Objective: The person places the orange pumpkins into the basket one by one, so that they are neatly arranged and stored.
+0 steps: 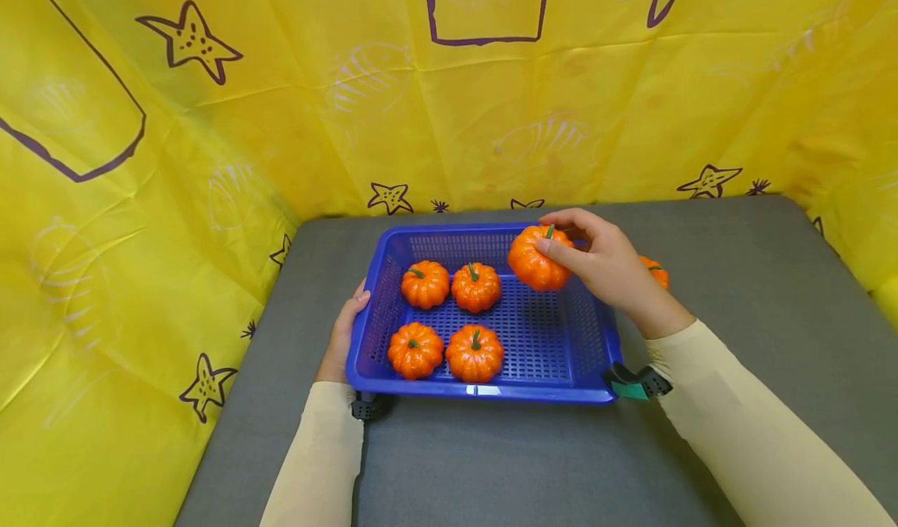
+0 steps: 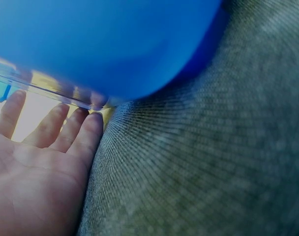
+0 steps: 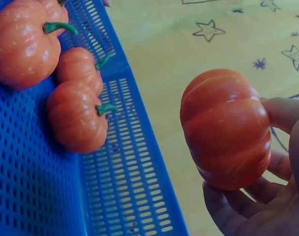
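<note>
My right hand (image 1: 596,258) pinches a small orange pumpkin (image 1: 536,260) between thumb and fingers, above the right rear part of a blue plastic basket (image 1: 484,390). In the right wrist view, that pumpkin (image 3: 225,130) appears held apart from the basket wall (image 3: 139,172). Several more pumpkins, among them one at the front (image 1: 475,353), sit in the basket's left half, green stems showing. At the left rim my left hand (image 1: 342,336) holds the basket, thumb on the edge. From the left wrist, the fingers (image 2: 46,125) touch its outer side; the thumb is hidden.
Another pumpkin (image 1: 655,271) lies on the grey tabletop (image 1: 744,301) right of the basket, partly covered by the right hand. Yellow cloth (image 1: 449,129) with starfish and fish drawings hangs behind and at both sides. Black straps circle both wrists.
</note>
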`<state>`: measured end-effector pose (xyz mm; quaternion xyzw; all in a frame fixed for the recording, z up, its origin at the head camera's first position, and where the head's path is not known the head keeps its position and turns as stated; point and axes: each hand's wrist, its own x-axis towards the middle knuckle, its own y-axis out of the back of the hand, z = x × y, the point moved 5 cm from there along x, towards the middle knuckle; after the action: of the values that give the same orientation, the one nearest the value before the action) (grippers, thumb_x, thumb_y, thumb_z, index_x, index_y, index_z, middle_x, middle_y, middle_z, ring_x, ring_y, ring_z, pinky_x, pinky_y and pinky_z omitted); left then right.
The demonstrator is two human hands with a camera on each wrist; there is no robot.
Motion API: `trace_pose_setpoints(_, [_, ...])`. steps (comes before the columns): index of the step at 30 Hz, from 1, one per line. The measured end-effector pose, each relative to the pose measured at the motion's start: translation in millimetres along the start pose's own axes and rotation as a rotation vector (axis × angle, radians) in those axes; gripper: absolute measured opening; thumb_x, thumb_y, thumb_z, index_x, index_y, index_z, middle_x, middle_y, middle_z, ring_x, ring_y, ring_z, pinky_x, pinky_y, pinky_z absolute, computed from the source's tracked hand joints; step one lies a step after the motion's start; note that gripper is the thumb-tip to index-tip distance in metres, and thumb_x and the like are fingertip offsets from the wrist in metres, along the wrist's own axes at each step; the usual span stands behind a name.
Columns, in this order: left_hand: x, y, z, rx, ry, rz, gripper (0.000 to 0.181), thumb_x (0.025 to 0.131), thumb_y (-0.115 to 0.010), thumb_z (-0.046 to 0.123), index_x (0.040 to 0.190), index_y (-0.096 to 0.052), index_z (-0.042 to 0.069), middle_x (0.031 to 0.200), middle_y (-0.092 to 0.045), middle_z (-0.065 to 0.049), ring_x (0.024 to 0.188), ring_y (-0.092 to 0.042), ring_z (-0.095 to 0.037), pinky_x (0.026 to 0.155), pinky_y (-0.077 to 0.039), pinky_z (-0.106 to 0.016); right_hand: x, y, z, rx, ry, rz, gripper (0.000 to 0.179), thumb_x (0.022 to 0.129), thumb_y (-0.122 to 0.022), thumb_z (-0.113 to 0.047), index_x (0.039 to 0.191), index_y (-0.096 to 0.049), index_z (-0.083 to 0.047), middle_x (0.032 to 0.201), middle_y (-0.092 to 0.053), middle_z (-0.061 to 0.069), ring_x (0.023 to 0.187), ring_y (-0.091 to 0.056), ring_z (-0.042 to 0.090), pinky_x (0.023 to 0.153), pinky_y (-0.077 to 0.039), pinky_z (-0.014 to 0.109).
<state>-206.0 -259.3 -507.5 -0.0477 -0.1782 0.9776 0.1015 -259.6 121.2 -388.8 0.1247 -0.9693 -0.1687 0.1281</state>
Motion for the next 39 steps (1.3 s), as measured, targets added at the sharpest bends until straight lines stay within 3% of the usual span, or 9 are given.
trace_pose_setpoints(12, [-1.2, 0.2, 0.8, -0.003, -0.002, 0.007, 0.064, 0.111, -0.034, 0.035, 0.174, -0.026, 0.030, 0.172, -0.034, -0.009, 0.150, -0.038, -0.039, 0.118, -0.040, -0.048, 14.8, -7.7, 3.4, -0.049, -0.027, -0.026, 0.045, 0.105, -0.075, -0.030, 0.141, -0.068, -0.005, 0.133, -0.068, 0.013, 0.115, -0.064, 0.032, 0.083, -0.054, 0.029])
trace_pose_setpoints(21, [-1.3, 1.2, 0.2, -0.013, 0.008, 0.017, 0.064, 0.111, -0.035, 0.035, 0.174, -0.025, 0.031, 0.173, -0.034, -0.006, 0.151, -0.037, -0.037, 0.119, -0.038, -0.048, 25.9, -17.0, 10.2, -0.064, -0.046, -0.047, 0.046, 0.105, -0.075, -0.031, 0.141, -0.066, -0.004, 0.133, -0.067, 0.015, 0.116, -0.061, 0.033, 0.081, -0.055, 0.029])
trace_pose_setpoints(27, [-1.5, 1.5, 0.1, 0.003, 0.014, 0.023, 0.064, 0.111, -0.035, 0.036, 0.174, -0.026, 0.033, 0.172, -0.035, -0.005, 0.152, -0.038, -0.037, 0.119, -0.039, -0.048, 31.4, -26.3, 15.8, -0.063, -0.051, -0.053, 0.044, 0.105, -0.075, -0.030, 0.139, -0.067, -0.004, 0.131, -0.067, 0.014, 0.114, -0.061, 0.032, 0.085, -0.054, 0.036])
trace_pose_setpoints(34, [-1.6, -0.3, 0.9, 0.003, 0.007, 0.007, 0.063, 0.112, -0.032, 0.035, 0.175, -0.025, 0.032, 0.173, -0.032, -0.008, 0.153, -0.035, -0.041, 0.121, -0.037, -0.051, 35.9, -35.7, 28.3, -0.049, -0.101, -0.084, 0.048, 0.105, -0.075, -0.033, 0.141, -0.066, -0.003, 0.128, -0.068, 0.015, 0.112, -0.062, 0.030, 0.085, -0.054, 0.039])
trace_pose_setpoints(39, [1.9, 7.1, -4.3, 0.015, -0.002, -0.009, 0.066, 0.111, -0.041, 0.043, 0.174, -0.025, 0.034, 0.173, -0.035, -0.004, 0.152, -0.039, -0.036, 0.119, -0.039, -0.050, 38.0, -37.2, 37.8, -0.065, -0.148, -0.103, 0.051, 0.105, -0.074, -0.035, 0.143, -0.065, -0.002, 0.128, -0.069, 0.017, 0.112, -0.064, 0.032, 0.087, -0.055, 0.040])
